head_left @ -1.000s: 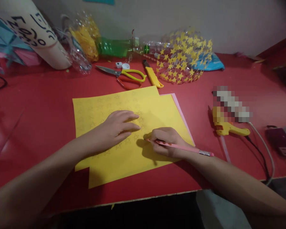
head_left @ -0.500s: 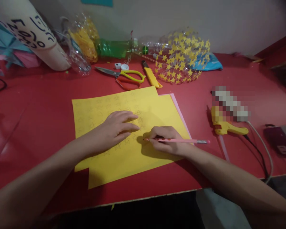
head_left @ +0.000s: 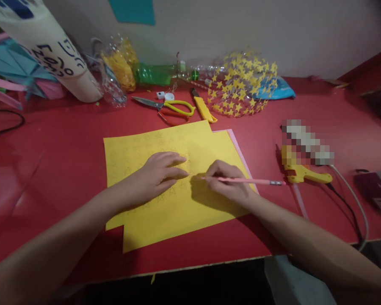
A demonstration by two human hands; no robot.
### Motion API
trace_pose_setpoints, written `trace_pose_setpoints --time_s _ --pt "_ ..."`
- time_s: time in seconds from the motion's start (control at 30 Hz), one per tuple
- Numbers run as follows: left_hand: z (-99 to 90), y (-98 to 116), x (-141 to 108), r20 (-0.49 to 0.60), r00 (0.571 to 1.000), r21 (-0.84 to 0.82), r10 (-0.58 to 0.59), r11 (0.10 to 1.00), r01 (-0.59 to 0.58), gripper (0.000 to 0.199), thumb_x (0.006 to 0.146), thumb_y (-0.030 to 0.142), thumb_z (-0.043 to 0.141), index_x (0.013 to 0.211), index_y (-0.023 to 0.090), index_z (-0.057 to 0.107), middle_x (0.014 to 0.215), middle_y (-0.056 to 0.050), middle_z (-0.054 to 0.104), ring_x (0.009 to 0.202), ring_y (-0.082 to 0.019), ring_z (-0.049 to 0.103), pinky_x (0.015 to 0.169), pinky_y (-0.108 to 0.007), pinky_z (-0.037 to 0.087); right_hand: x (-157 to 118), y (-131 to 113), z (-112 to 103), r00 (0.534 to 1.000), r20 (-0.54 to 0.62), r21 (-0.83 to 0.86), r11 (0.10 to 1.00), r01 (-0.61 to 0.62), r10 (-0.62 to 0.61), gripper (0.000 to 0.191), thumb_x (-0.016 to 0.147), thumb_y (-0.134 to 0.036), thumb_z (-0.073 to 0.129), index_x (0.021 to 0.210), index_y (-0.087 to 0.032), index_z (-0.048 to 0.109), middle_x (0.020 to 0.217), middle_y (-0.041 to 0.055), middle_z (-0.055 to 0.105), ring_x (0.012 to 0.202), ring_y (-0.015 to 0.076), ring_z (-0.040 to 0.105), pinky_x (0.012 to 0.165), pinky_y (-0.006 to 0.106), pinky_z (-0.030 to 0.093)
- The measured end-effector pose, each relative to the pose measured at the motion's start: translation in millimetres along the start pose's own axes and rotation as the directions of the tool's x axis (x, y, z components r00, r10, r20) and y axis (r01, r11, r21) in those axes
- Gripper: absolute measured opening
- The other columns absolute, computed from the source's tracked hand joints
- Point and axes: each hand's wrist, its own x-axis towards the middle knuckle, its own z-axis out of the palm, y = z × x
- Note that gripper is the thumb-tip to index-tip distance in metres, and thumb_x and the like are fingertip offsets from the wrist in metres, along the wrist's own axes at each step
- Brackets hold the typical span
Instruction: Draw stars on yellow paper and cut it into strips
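Note:
Yellow paper sheets (head_left: 165, 228), overlapping, lie on the red table with small star outlines drawn in rows. My left hand (head_left: 160, 173) rests flat on the paper over part of the drawings, fingers spread and holding nothing. Right of it, my right hand (head_left: 227, 180) is closed around a pink pencil (head_left: 254, 181). The pencil's tip points left, close to the paper, and its eraser end sticks out to the right. A pink sheet edge (head_left: 238, 146) shows beneath the yellow paper's right side.
Scissors (head_left: 178, 106) and a yellow cutter (head_left: 203, 106) lie behind the paper. Farther back are a green bottle (head_left: 155, 74) and a star-covered clear wrap (head_left: 241, 87). At right are a yellow glue gun (head_left: 307, 173) and cables. A tall white cup (head_left: 63, 63) leans at back left.
My right hand and the pencil have moved right and slightly up, away from the drawn stars. My left hand stays spread on the paper. The whole view has shifted slightly.

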Motion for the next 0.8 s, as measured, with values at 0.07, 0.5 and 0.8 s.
trace_pose_setpoints --time_s 0.07,0.5,0.8 --pt "0.5 -1.1 -0.2 -0.004 1.0 0.001 0.002 1.0 -0.002 0.034 0.099 0.029 0.039 0.121 0.027 0.065 0.145 -0.005 0.049 0.136 -0.028 0.037 0.113 -0.049 0.028 3.2 4.7 -3.2 0.976 -0.211 0.037 0.998 -0.051 0.058 0.01 0.083 -0.028 0.059 0.078 -0.02 0.055 0.064 -0.0024 0.057 0.053 0.0102 0.049 0.048 0.022 0.037" --pt "-10.1 12.0 -9.6 0.083 0.996 -0.093 0.033 0.995 -0.025 0.039 0.098 0.038 0.043 0.133 0.026 0.055 0.15 -0.007 0.045 0.138 -0.025 0.039 0.113 -0.042 0.031 18.2 23.9 -19.9 0.926 0.013 -0.516 0.79 0.33 -0.378 0.021 0.087 -0.032 0.06 0.104 -0.022 0.068 0.104 0.0117 0.071 0.115 0.0292 0.059 0.102 0.053 0.043" --pt "-1.5 2.9 -17.8 0.041 0.995 0.183 -0.093 0.979 0.084 0.066 0.09 0.051 0.056 0.148 0.025 0.037 0.16 -0.012 0.027 0.146 -0.033 0.025 0.115 -0.048 0.026 16.2 -0.1 -22.8 0.981 -0.15 -0.188 0.977 0.096 -0.126 0.035 0.094 -0.045 0.045 0.086 -0.02 0.068 0.083 0.0071 0.07 0.082 0.0205 0.065 0.079 0.037 0.05"
